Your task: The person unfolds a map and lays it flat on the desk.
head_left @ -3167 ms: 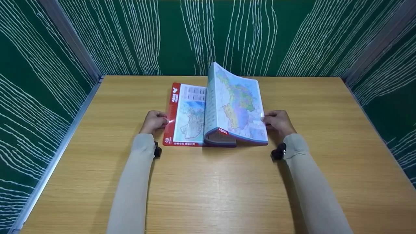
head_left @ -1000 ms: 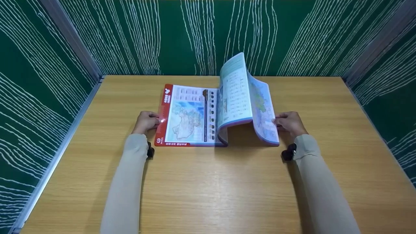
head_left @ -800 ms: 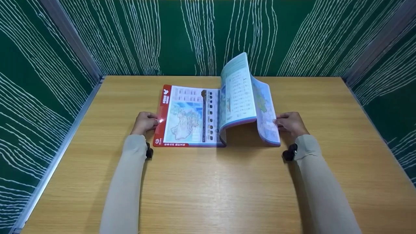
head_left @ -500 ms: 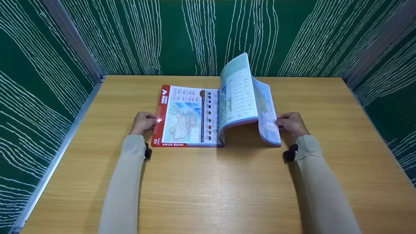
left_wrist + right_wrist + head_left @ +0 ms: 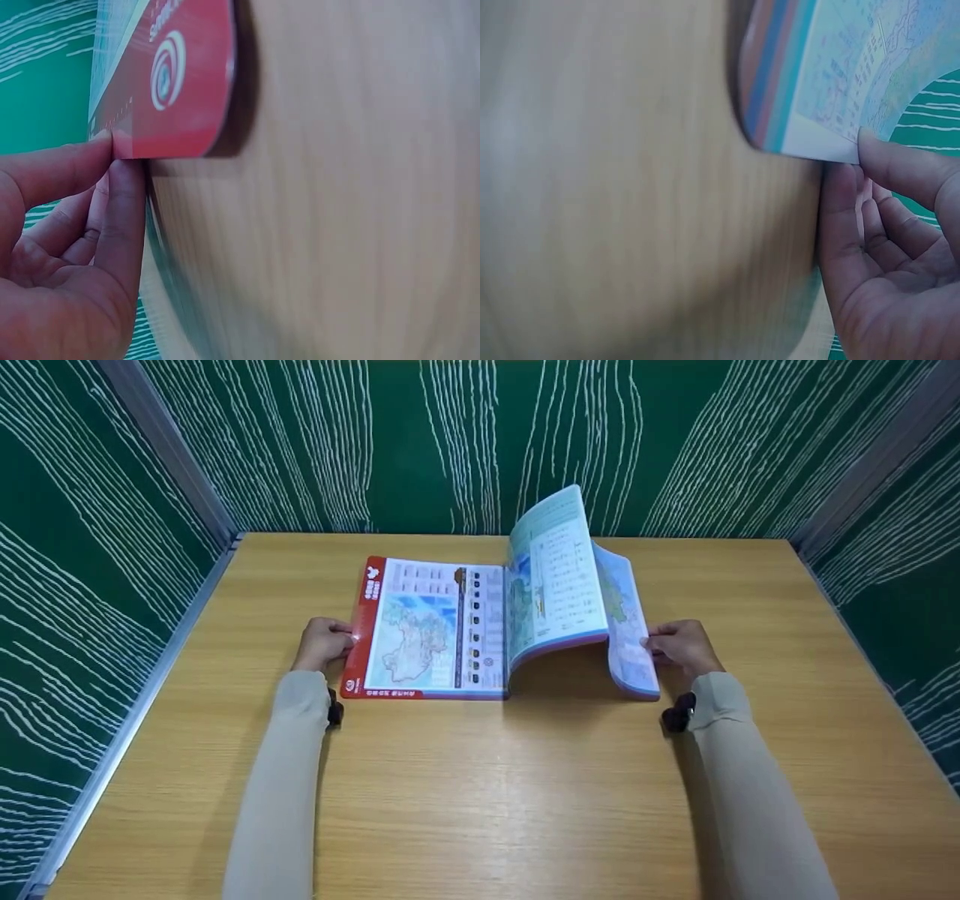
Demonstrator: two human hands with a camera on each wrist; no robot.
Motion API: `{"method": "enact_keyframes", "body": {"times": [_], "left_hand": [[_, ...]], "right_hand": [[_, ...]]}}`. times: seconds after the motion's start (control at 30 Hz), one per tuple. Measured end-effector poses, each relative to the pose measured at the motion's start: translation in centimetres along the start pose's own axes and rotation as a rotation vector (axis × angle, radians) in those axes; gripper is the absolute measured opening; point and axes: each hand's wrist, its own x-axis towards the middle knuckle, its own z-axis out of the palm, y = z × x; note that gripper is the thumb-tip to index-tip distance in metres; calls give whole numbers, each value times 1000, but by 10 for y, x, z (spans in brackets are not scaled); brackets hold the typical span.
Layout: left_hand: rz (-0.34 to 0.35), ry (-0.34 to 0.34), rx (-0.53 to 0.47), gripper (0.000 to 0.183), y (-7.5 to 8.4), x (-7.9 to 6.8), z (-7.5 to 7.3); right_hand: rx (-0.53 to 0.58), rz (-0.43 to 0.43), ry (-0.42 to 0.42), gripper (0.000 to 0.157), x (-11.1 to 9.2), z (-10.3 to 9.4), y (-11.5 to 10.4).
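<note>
A glossy folding map (image 5: 416,649) stands partly unfolded on the table in the head view. Its left panel, with a red border, lies low, the middle panels rise in a tall fold, and the right panel slopes down to the table. My left hand (image 5: 322,643) pinches the red left edge between thumb and fingers; the left wrist view shows the red corner (image 5: 184,112) just beyond the fingertips. At the opposite edge, my right hand (image 5: 684,646) pinches the pale blue panel (image 5: 840,75), thumb on top and fingers beneath. Inner layers behind the fold are hidden.
The map is on a wooden table (image 5: 480,795) that reaches back to a green wall (image 5: 420,457) with white wavy lines. Similar green panels flank both sides, meeting at grey corner posts (image 5: 176,457). Dark wrist cameras (image 5: 679,712) sit at the cuffs.
Both hands have drawn apart, left hand leftward and right hand rightward, each keeping its edge. The map has spread wider, its raised fold swinging right and exposing more of the left panels.
</note>
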Motion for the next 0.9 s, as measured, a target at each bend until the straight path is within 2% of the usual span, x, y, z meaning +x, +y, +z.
{"method": "enact_keyframes", "body": {"times": [0.2,0.43,0.73,0.9], "left_hand": [[-41,14,-32,41,-1,0,-5],[7,52,74,42,-4,1,-10],[-10,75,69,44,-6,1,-19],[-39,81,64,44,-6,1,-24]], "right_hand": [[5,-3,9,36,2,-3,3],[5,-47,-2,38,1,-7,7],[-46,15,14,37,0,-13,8],[-53,14,27,37,0,-16,11]]}}
